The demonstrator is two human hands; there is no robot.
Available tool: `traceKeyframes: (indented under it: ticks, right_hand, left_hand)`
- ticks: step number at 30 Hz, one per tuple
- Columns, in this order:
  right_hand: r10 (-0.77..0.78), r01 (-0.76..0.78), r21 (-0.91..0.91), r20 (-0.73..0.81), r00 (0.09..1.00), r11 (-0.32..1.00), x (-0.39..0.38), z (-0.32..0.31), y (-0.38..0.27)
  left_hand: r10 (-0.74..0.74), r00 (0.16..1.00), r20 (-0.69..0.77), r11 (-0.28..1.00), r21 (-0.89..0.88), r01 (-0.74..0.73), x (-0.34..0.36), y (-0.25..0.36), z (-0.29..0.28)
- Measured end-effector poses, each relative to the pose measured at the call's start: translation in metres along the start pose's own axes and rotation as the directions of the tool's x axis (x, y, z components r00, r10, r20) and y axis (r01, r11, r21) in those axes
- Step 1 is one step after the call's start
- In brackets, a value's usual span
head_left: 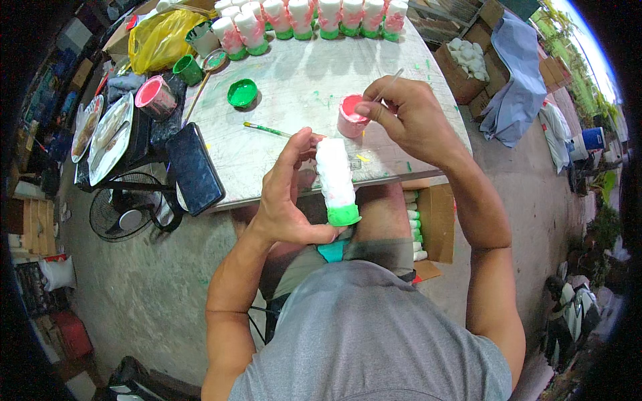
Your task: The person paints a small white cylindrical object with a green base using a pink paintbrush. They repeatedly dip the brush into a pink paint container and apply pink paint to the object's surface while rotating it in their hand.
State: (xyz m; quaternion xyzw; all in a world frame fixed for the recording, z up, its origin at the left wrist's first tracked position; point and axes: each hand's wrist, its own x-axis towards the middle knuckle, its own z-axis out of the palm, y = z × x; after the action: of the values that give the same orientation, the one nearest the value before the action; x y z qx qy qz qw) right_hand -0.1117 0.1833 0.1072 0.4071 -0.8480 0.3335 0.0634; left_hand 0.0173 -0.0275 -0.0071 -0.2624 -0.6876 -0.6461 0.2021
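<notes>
My left hand (287, 194) grips a white, bumpy cylinder (334, 172) between the thumb at its green bottom and the fingers near its top. A few faint pink marks show just above the green band. Beyond it, my right hand (414, 120) pinches a thin, pale stick-like handle (396, 81), probably a paintbrush; its lower end is hidden by my fingers. That hand is right beside a small cup of pink paint (351, 120) on the table. Left of the cup lies a paintbrush (266, 129) with green on it, near a shallow dish of green paint (242, 94).
Several pink, white and green cylinders (301, 19) line the table's (294, 67) far edge. A dark phone (194, 167) lies at the left edge, near a pink paint can (155, 97) and a yellow bag (160, 40). Below are a fan (127, 207) and a cardboard box (438, 224).
</notes>
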Motion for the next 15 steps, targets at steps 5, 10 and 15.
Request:
traceKeyframes:
  ticks: [5,10,15]
  right_hand:
    - [0.188,-0.094,0.360,-0.235,0.954,0.928,-0.004,-0.005,0.020]
    - [0.272,-0.180,0.381,-0.204,0.940,0.907,-0.015,-0.014,0.027]
    - [0.187,-0.106,0.371,-0.190,0.964,0.923,-0.028,-0.024,0.027]
  left_hand:
    - [0.022,1.000,0.010,1.000,0.006,-0.022,0.002,-0.001,0.000]
    - [0.008,1.000,0.015,1.000,0.019,-0.008,0.004,-0.001,0.001]
    - [-0.013,1.000,0.001,1.000,0.012,0.013,0.002,-0.003,0.000]
